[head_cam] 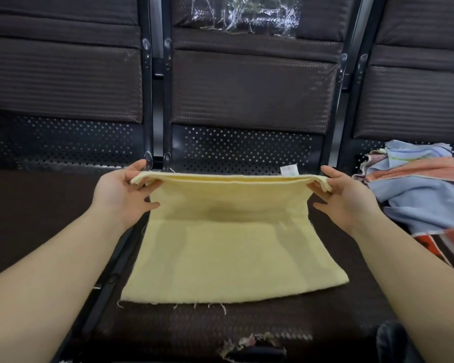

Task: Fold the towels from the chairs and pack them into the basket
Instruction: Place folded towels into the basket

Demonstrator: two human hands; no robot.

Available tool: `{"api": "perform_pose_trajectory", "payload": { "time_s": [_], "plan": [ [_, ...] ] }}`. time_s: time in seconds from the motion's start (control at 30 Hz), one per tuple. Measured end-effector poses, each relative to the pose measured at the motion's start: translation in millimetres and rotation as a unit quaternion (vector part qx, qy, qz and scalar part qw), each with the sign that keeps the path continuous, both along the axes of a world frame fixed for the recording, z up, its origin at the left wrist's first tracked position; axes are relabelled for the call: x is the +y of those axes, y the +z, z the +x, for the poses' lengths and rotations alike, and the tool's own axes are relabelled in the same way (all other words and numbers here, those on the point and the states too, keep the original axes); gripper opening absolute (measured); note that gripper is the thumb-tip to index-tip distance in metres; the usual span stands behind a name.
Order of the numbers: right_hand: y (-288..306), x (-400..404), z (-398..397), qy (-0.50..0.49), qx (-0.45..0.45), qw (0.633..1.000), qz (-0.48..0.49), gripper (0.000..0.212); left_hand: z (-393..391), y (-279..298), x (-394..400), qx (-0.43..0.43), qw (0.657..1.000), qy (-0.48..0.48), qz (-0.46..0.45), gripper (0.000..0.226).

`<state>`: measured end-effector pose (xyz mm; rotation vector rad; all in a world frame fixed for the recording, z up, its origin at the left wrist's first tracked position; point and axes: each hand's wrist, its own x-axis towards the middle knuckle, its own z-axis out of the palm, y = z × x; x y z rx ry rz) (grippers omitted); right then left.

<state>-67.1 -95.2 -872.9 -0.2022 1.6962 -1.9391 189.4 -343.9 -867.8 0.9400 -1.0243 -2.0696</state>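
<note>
On the middle chair seat [247, 334] lies your yellow towel [228, 258]: near edge flat, frayed threads hanging off it; far edge lifted and doubled over. Bare dark seat shows in front of the near edge and to the left of the towel. On the right, the heap of towels [419, 195] (blue, orange, striped) sits on the next seat, just beside your right wrist.

Your left hand [118, 191] pinches the lifted far-left corner, thumb on top, fingers curled beneath. Your right hand [344, 193] pinches the far-right corner likewise. A white label [288, 170] stands up from the raised edge near the right hand.

Seats are dark woven padding over perforated metal; backrests [249, 87] rise behind. Clear plastic wrap [247, 14] clings to the middle backrest. A small frayed scrap [249, 343] lies at the seat's front edge, possibly fabric; too blurred to tell.
</note>
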Motion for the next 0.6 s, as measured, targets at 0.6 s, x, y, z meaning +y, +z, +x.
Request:
{"api": "perform_pose_trajectory", "payload": {
  "time_s": [0.6],
  "plan": [
    [5,69,54,0.298,0.212,0.771,0.520,0.020,82,-17,55,-0.526,0.724,-0.376,-0.240,0.027]
  ]
}}
